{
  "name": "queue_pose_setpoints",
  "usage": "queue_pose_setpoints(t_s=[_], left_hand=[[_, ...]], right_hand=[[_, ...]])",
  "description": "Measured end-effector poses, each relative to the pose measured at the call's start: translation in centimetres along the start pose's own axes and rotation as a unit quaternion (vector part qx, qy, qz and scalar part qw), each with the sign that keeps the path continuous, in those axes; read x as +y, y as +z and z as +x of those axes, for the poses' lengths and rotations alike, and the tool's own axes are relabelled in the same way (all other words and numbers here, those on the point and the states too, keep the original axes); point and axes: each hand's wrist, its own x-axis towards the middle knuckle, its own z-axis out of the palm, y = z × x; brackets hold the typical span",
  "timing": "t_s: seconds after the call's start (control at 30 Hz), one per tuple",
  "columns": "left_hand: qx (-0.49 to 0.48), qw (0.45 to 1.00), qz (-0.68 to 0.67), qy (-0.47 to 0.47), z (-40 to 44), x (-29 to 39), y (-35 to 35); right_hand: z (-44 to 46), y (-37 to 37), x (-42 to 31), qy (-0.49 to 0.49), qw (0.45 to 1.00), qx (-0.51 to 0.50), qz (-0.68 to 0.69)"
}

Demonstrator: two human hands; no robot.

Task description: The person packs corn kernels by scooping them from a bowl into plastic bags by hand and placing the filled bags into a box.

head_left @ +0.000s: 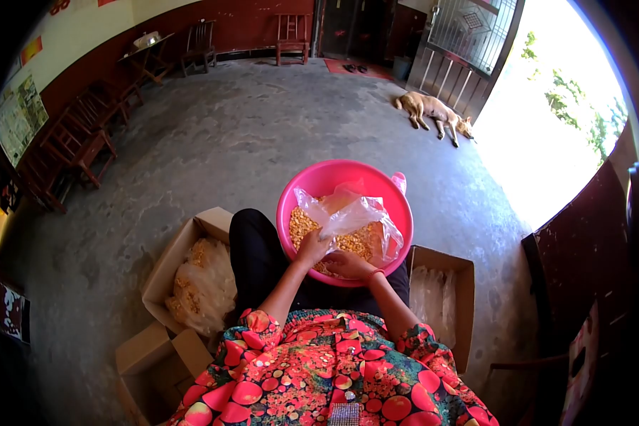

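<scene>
Head view: the pink basin [387,186] rests at the person's lap, with the clear plastic bag [356,216] and yellow kernels [304,226] inside it. The left hand [314,248] touches the bag near the basin's middle; the right hand [348,265] is at its near side. Whether either hand's fingers are clamped on plastic or apart, one cannot tell. The thin, crumpled bag could slip or fold shut, scattering kernels, and uneven leg support could tip the basin, spilling them over its rim.
</scene>
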Motion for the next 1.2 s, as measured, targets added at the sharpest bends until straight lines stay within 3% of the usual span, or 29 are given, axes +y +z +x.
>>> queue_pose_setpoints(t_s=[0.1, 0.17, 0.27, 0.43, 0.7, 0.77, 0.8, 0.9, 0.97, 1.03, 1.1, 1.2], left_hand=[[0.009, 1.000, -0.003, 0.009, 0.3, -0.8, 0.2], [0.012, 1.000, 0.010, 0.009, 0.5, -1.4, 0.3], [0.010, 1.000, 0.024, 0.009, 0.6, -1.6, 0.3], [0.016, 1.000, -0.004, 0.019, 0.3, -1.3, 0.4], [0.040, 0.997, 0.064, 0.030, 1.2, -3.9, 0.9], [0.026, 0.999, 0.037, 0.020, 0.9, -3.0, 0.7], [0.011, 1.000, 0.010, 0.010, 0.6, -2.0, 0.4], [-0.003, 0.999, -0.016, -0.034, -0.3, 0.8, -0.1], [0.013, 1.000, 0.018, 0.002, 0.1, -0.4, 0.1], [0.031, 0.997, 0.052, 0.038, 0.5, -1.5, 0.3], [0.007, 1.000, 0.024, 0.001, 0.3, -0.8, 0.2], [-0.004, 1.000, 0.028, 0.002, 0.4, -1.2, 0.1]], right_hand=[[0.4, 0.9, 1.3, -0.038, 0.995, -0.009, -0.088], [0.8, 1.3, 1.7, 0.020, 0.988, -0.052, -0.146], [1.0, 1.0, 1.4, 0.029, 0.980, -0.101, -0.168], [0.6, 0.8, 0.7, 0.022, 0.989, -0.091, -0.113], [0.4, 0.3, 0.1, 0.007, 0.994, -0.057, -0.095], [0.4, -0.3, -0.4, 0.065, 0.993, -0.088, 0.034], [0.4, -0.7, -0.9, 0.065, 0.993, -0.089, 0.034], [-0.4, -1.6, -1.7, 0.110, 0.983, -0.038, 0.140], [-0.9, -2.1, -1.7, 0.210, 0.865, 0.043, 0.453], [-1.0, -2.3, -1.7, 0.213, 0.857, 0.103, 0.458], [-1.2, -2.8, -1.1, 0.242, 0.796, 0.223, 0.508], [-1.1, -2.5, 1.1, 0.215, 0.778, 0.284, 0.518]])
